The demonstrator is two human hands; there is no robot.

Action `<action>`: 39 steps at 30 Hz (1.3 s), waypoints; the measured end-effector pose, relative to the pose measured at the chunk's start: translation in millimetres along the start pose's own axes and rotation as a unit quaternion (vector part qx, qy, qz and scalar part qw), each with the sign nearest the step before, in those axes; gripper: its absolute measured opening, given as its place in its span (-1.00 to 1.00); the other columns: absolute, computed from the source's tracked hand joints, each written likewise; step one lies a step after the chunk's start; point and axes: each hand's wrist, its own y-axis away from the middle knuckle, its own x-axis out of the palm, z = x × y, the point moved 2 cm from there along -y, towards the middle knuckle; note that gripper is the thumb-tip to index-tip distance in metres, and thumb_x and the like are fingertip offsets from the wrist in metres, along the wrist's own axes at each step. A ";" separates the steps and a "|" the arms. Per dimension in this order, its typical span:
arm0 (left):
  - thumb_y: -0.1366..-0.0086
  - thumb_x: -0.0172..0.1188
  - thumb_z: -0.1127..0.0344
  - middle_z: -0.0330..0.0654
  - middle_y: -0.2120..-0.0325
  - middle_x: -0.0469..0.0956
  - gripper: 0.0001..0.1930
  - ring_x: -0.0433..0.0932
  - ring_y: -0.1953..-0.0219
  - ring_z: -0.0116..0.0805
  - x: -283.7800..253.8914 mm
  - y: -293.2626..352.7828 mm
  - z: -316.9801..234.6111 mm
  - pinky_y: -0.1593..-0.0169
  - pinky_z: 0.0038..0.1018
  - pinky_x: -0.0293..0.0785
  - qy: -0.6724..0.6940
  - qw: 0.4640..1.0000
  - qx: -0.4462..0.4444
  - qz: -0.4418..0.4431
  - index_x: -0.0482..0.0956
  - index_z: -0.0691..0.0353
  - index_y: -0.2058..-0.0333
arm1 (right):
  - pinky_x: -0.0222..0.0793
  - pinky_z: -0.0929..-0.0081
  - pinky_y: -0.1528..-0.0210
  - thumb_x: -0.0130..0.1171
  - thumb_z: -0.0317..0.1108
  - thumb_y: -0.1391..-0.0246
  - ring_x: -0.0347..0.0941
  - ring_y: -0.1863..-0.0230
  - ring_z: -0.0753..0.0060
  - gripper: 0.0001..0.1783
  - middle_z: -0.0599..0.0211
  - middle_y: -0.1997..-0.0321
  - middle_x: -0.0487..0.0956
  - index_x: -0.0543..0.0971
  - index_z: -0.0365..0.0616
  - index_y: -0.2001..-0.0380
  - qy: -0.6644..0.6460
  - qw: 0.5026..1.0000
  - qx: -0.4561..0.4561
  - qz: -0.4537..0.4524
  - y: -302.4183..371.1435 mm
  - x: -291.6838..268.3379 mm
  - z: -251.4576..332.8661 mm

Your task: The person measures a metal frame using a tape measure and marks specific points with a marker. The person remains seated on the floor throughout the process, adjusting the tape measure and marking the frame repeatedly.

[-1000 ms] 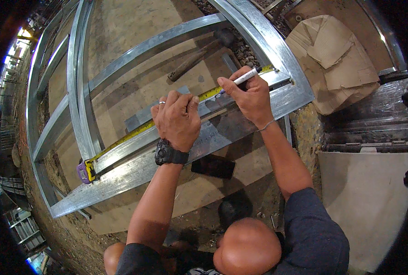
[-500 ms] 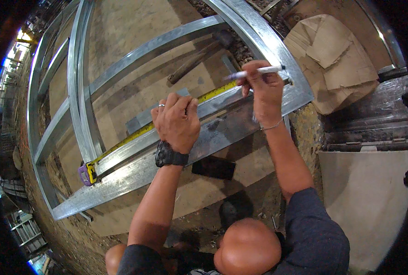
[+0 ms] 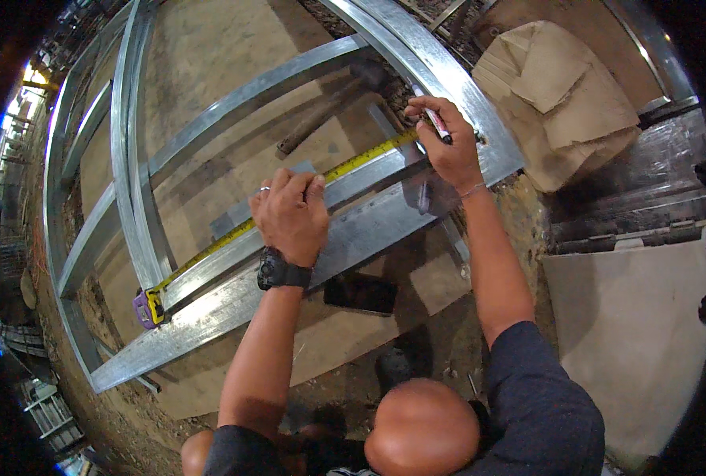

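A silvery metal tube (image 3: 377, 176) lies along the near side of a larger metal frame (image 3: 416, 210). The tape measure's yellow blade (image 3: 361, 161) runs along its far edge, out from a purple and yellow case (image 3: 148, 308) at the left end. My left hand (image 3: 291, 210), with a watch on its wrist, curls over tube and blade near the middle, its fingertips partly hidden. Farther right, my right hand (image 3: 448, 151) holds a white marker (image 3: 435, 119) slantwise in closed fingers, above the tape's right-hand part. The marker's dark end points toward me.
A hammer (image 3: 317, 123) lies inside the frame, beyond the tape. A black phone-like slab (image 3: 361, 294) rests on the brown board near my left forearm. Crumpled brown cardboard (image 3: 559, 103) sits past the frame's right corner, with a pale panel (image 3: 623, 341) nearer me.
The marker has swung from nearly level, one end to the right, to a steep slant with its dark end nearer me. My left hand still presses on the tube; the whole view has shifted slightly.
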 end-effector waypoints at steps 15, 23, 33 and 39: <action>-0.39 0.35 0.10 -0.13 0.34 0.63 -0.78 0.62 0.17 -0.07 -2.3 -1.7 9.9 0.00 -0.15 0.32 0.003 0.999 -0.016 0.034 0.77 0.11 0.25 | 0.16 0.21 -0.38 0.38 -0.34 -0.25 0.61 0.03 0.36 -0.74 0.52 0.15 0.74 0.67 0.15 0.01 0.170 0.977 -0.109 0.073 5.4 0.5 6.9; -0.36 0.37 0.14 -0.17 0.29 0.70 -0.83 0.65 0.16 -0.11 -41.6 5.2 37.7 -0.04 -0.17 0.33 -0.010 0.997 -0.020 0.078 0.77 0.08 0.23 | 0.13 0.22 -0.33 0.35 -0.33 -0.30 0.62 0.01 0.41 -0.75 0.54 0.13 0.74 0.65 0.16 -0.02 0.176 0.973 -0.120 0.087 7.2 -2.2 12.8; -0.32 0.41 0.16 -0.23 0.36 0.65 -0.85 0.62 0.22 -0.18 -42.9 16.0 43.3 -0.03 -0.23 0.30 0.000 0.999 -0.027 0.027 0.78 0.08 0.30 | 0.09 0.23 -0.36 0.34 -0.34 -0.30 0.58 -0.01 0.41 -0.77 0.55 0.08 0.74 0.66 0.18 0.01 0.186 0.972 -0.123 0.078 8.9 2.5 13.2; -0.31 0.42 0.18 -0.26 0.38 0.61 -0.87 0.58 0.25 -0.17 -44.5 16.6 37.6 -0.01 -0.22 0.27 -0.005 1.000 -0.013 0.016 0.78 0.06 0.31 | 0.07 0.20 -0.37 0.35 -0.35 -0.27 0.56 0.01 0.41 -0.75 0.56 0.11 0.74 0.65 0.19 0.01 0.192 0.970 -0.130 0.077 7.7 3.1 10.5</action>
